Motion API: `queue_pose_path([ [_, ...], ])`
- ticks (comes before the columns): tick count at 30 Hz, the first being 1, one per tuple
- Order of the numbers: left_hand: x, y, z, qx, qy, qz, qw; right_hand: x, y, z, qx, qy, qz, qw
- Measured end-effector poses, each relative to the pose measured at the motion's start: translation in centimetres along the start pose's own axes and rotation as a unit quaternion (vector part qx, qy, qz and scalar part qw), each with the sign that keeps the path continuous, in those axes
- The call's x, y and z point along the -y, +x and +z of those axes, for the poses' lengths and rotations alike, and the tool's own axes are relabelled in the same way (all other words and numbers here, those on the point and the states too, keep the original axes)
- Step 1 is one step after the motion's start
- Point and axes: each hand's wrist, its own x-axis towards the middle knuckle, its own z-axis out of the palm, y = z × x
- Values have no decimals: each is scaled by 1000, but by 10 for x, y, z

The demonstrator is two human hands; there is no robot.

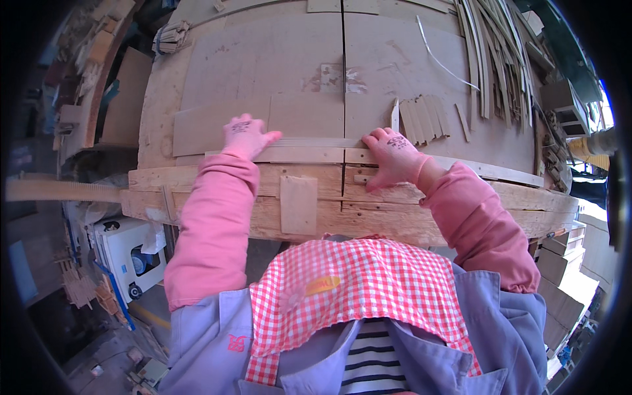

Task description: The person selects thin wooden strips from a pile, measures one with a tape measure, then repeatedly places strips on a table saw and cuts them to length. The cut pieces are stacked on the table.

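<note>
A thin, narrow wooden strip (316, 142) lies along the front of the workbench, against a wooden rail (306, 155) fixed near the edge. My left hand (245, 136), in a pink glove, rests at the strip's left part, fingers forward and thumb out to the right. At its right end lies my right hand (394, 157), gloved alike, with fingertips near the strip and the thumb apart over the rail. Both hands look open. Beyond the strip is a thin flat board (306, 118). A narrow pale pointed piece (395, 115) stands out just past my right fingers.
Short wooden slats (424, 120) lie beyond my right hand. Long strips (490, 59) are piled at the far right, near a curved white band (434, 56). A bundle of sticks (171, 37) sits far left. A dark gap (343, 66) splits the bench top (408, 52).
</note>
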Motion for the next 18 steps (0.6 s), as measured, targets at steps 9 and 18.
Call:
queue_pose_path([
  [9, -78, 14, 7, 76, -216, 58, 972, 5, 1, -6, 26, -12, 21, 999],
  [18, -87, 16, 2, 67, -153, 45, 985, 6, 2, -4, 17, -8, 26, 999],
])
